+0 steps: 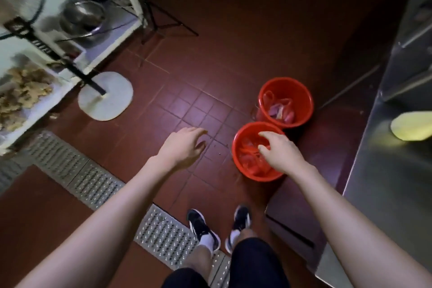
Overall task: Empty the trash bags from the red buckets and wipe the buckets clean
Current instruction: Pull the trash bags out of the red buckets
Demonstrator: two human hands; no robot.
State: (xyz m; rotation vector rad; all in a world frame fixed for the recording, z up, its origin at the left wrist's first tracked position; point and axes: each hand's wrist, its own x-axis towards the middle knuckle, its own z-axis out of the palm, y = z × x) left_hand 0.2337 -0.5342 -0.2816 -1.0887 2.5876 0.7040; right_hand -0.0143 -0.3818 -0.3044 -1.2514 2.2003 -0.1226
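**Inspector A:** Two red buckets on the floor, side by side and touching; the near bucket point(257, 151) round, smooth plastic, holding a crumpled red bag point(251, 159); the far bucket point(285, 102) the same make, holding a pinkish bag point(280, 110) with loose loop handles.

**Inspector B:** Hands?

**Inspector A:** Right hand point(280, 153) over the near bucket's mouth, fingers bent downward toward the bag; whether it has hold of the plastic, I cannot tell. Left hand point(183, 147) in the air left of that bucket, fingers loosely spread, holding nothing.

**Inspector B:** Surface and room?

**Inspector A:** Floor point(233, 30) of square red-brown tiles with pale grout lines, dim toward the back; a perforated metal drain grate point(98, 184) runs diagonally across it, passing beneath the person's dark shoes point(203, 227). A brushed steel counter point(397, 147) stands just right of the buckets; a pale yellow object point(411, 125) rests on it. At left, a white shelving unit point(112, 37) holds a steel bowl point(83, 17); a tray of lumpy brown pieces point(21, 93) sits lower; a flat white rounded stand base point(105, 96) lies on the tiles.
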